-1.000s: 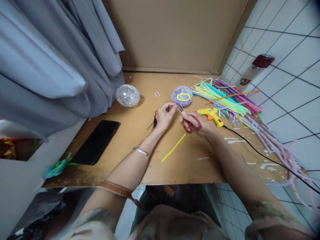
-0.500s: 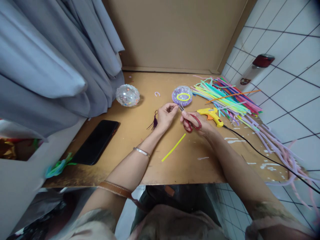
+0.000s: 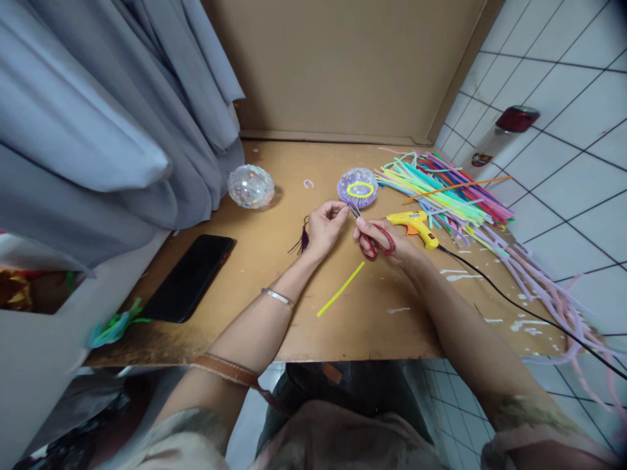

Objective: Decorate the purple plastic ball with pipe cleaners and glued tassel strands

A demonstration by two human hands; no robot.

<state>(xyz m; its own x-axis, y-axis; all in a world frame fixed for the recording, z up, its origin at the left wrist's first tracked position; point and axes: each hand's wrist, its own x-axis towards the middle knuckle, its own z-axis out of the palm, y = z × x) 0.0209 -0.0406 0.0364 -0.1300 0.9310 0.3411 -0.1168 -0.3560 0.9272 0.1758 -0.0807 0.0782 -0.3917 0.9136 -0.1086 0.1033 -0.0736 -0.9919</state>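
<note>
My right hand (image 3: 377, 238) grips red-handled scissors (image 3: 385, 241), their blades pointing up and left toward my left fingertips. My left hand (image 3: 328, 225) is closed in a pinch by the blade tips; what it pinches is too small to make out. Just beyond the blades sits a clear, purple-edged ball (image 3: 356, 177) with a yellow ring (image 3: 360, 190) on it. A dark purple tassel (image 3: 304, 236) lies left of my left hand. Below the hands a yellow strip (image 3: 340, 289) rests on the wooden table (image 3: 274, 281).
A yellow glue gun (image 3: 414, 225) with a black cord lies beside my right hand. Behind it is a pile of coloured pipe cleaners or sticks (image 3: 441, 186). Further left are a clear ball (image 3: 251, 187), a small pale curved piece (image 3: 308, 184) and a black phone (image 3: 189, 279). A bottle (image 3: 502, 134) stands far right.
</note>
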